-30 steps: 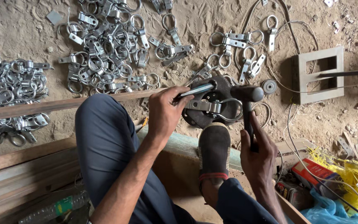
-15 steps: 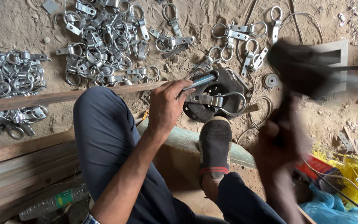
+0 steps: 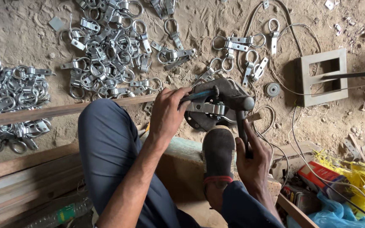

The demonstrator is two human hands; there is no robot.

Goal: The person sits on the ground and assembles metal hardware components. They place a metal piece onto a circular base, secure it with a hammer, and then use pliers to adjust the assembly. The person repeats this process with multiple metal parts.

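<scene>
On inspection I found the left hand (image 3: 165, 116) closed around a dark metal rod-shaped punch (image 3: 199, 95), holding it over a silver metal strap-and-ring fitting (image 3: 208, 108) that lay on a round dark iron anvil block (image 3: 216, 114) on the sandy floor (image 3: 216, 21). The right hand (image 3: 250, 158) was gripped tight on the handle of a dark steel-headed hammer (image 3: 241, 103), its head resting just beside the punch tip. A dark slip-on shoe (image 3: 218, 152) pressed against the block's near edge. As to progress, I judged the work well under way: a large spread of silver ring fittings (image 3: 110, 55) lay beyond a long wooden batten (image 3: 55, 112), with a denser heap of similar fittings (image 3: 9, 97) at far left, and a smaller loose group (image 3: 241, 55) near the block. I could not tell which piles were finished and which awaited striking.
</scene>
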